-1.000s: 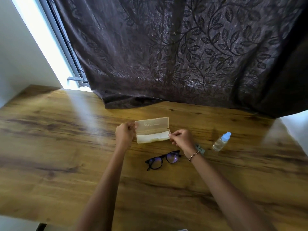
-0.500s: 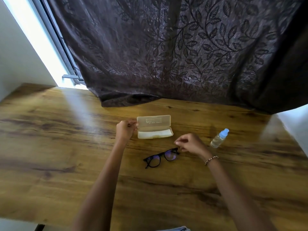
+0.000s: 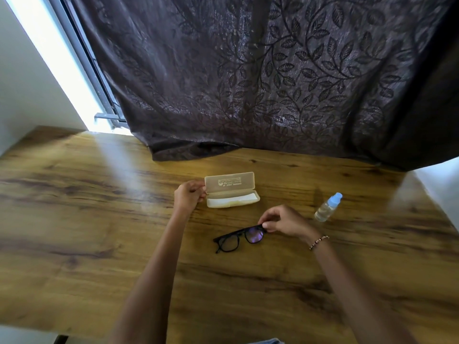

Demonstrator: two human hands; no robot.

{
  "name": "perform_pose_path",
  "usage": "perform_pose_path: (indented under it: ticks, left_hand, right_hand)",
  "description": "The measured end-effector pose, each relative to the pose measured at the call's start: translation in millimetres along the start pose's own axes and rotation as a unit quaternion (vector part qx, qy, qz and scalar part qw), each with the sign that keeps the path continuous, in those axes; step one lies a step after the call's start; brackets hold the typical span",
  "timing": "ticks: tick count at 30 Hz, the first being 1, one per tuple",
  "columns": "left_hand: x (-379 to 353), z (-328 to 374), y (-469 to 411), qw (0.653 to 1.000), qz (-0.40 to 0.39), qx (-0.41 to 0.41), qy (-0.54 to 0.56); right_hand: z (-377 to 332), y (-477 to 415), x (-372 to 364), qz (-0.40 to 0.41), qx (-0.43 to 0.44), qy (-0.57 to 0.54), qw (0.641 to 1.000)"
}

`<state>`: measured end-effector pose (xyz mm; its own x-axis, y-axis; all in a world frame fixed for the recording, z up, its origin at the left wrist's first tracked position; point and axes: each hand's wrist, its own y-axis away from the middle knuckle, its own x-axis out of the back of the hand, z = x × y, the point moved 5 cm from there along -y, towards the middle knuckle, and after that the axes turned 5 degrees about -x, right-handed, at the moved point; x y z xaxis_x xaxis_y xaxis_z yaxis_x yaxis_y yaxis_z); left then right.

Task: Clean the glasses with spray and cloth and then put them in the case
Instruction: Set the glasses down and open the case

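So right in the middle of the frame the glasses (image 3: 239,238) are lying on the wooden surface (image 3: 74,219), black frame, lenses showing a purplish tint. The right hand (image 3: 283,220) is on their right end, fingers (image 3: 267,224) pinched together on the corner of the frame near the hinge. Can't tell if they're lifted at all, the left lens end looks like it's down on the wood.

Just above them sits the case (image 3: 231,189), a pale cream plastic one, lid flipped up so you can read mirrored print on the inside. A white cloth (image 3: 232,201) looks to be lying in the bottom half. The left hand (image 3: 188,196) is at the case's left end, fingers closed on the edge of the lid where it meets the base.

Off to the right of centre, a small clear spray bottle (image 3: 327,207) with a light blue cap stands apart from both hands, leaning a bit in the wide-angle view.

Top of the frame is all dark leaf-patterned curtain (image 3: 248,70), its hem resting on the surface, with a bright window strip (image 3: 49,58) at upper left.
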<state>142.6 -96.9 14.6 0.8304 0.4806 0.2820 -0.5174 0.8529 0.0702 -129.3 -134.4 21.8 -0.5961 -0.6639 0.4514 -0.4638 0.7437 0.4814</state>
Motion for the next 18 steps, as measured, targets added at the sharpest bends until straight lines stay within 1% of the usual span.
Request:
perform_pose_path:
  ticks: [5,10,13,18]
  left_hand:
    - [-0.8,-0.3,1.5,1.0,-0.006,-0.004,0.018]
    - [-0.8,2.9,4.6,0.999,-0.014,-0.032,0.026]
    - [-0.3,3.5,5.5,0.999,-0.013,-0.034,0.034]
    - [-0.1,0.7,5.2,0.998,-0.016,-0.033,0.042]
  right_hand:
    - [-4.0,3.5,-0.1,-0.01,0.009,0.021,1.0]
    - [-18.3,5.0,9.1,-0.01,0.024,-0.04,0.999]
    - [-31.7,0.8,21.0,0.015,0.028,-0.099,0.995]
    - [-46.2,-19.6,32.6,0.08,0.016,-0.116,0.99]
